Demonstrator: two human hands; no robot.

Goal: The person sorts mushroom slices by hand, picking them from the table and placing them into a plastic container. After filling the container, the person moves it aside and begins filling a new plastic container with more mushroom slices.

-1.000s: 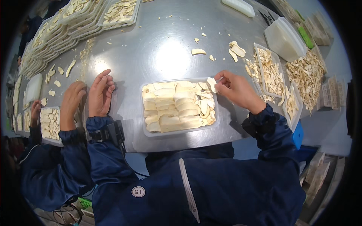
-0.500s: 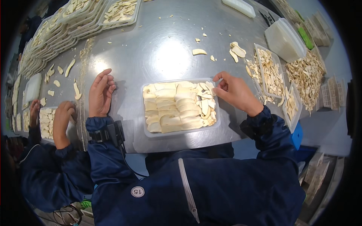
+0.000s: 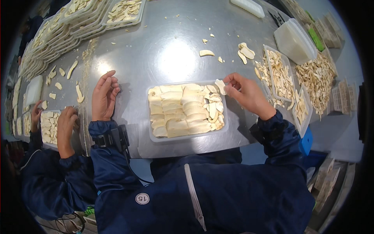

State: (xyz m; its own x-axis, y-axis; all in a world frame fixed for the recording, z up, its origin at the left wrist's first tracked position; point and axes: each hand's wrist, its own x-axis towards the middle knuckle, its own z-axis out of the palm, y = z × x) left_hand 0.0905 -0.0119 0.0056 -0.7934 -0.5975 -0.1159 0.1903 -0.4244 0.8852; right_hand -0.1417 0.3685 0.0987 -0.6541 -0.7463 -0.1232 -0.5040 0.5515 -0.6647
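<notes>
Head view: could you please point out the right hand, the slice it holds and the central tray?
Right hand [image 3: 245, 93], head view: its back.
Slice [image 3: 220, 86], head view: its visible middle.
Central tray [image 3: 160, 139], head view: its near rim.

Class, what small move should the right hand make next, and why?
Perhaps lower the pale slice onto the right side of the clear tray: the right hand pinches it at the upper right corner, and dark gaps show among the small pieces nearby.

Clear tray [image 3: 194, 137], overlapping cream slices [image 3: 177, 111] inside, pinched piece [image 3: 219, 86] at far right
</notes>
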